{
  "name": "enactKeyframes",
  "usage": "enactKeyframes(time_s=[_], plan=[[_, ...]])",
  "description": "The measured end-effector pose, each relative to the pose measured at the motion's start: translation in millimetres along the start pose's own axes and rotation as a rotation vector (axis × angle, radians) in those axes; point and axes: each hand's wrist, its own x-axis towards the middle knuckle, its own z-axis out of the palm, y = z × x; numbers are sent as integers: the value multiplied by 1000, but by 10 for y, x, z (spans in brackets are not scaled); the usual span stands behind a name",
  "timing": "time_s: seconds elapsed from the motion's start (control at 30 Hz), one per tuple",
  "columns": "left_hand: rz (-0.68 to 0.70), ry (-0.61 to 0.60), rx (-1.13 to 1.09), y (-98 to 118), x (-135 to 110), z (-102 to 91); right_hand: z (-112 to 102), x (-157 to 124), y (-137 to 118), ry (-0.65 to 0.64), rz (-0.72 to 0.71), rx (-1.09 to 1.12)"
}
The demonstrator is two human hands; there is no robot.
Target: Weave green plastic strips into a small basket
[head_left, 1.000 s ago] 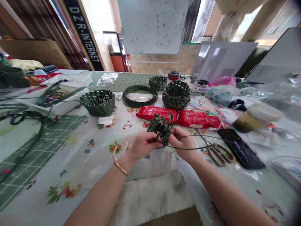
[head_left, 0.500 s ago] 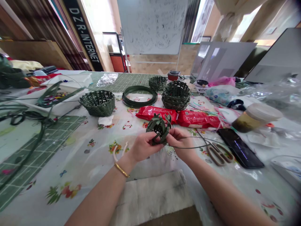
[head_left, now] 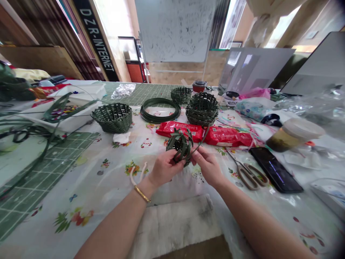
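left hand [head_left: 165, 168] clamps the small green basket [head_left: 179, 143]; right hand [head_left: 209, 166], angled inward, pinches a thin strip [head_left: 205, 136] beside it.

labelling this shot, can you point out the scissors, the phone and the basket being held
Scissors [head_left: 252, 175]: head view, on the handles
Phone [head_left: 275, 170]: head view, middle of the screen
Held basket [head_left: 184, 148]: head view, on the strips of its side

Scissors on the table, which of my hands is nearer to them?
Right. Your right hand is to the left of the scissors, not touching them; your left hand is farther left, holding the small woven basket.
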Motion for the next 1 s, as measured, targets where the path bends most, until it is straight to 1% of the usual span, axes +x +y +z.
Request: enactKeyframes(time_s=[0.1,0.17,0.3,0.4,0.47,0.57,0.7,0.8,0.9,1.0], plan=[[3,13,-18,-31,3,0,-19,21,34,-117,-9,51],[19,3,-19,-42,5,0,-25,38,72,-136,-29,23],[16,0,19,-46,5,8,10,41,129,-44,-56,-129],[-33,51,24,-67,10,4,107,-14,146,53,-43,-193],[-74,93,7,-88,18,-9,187,-67,158,88,-48,-173],[-98,90,-56,-102,31,-26,267,-125,179,99,-80,-86],[-82,68,-119,-87,41,-21,268,-132,210,117,-111,-35],[-78,65,-141,-84,41,-17,238,-121,237,113,-143,-71],[-62,45,-116,-100,42,-30,212,-128,248,112,-159,-105],[-67,71,-62,-131,48,-49,194,-147,237,58,-278,-208]])
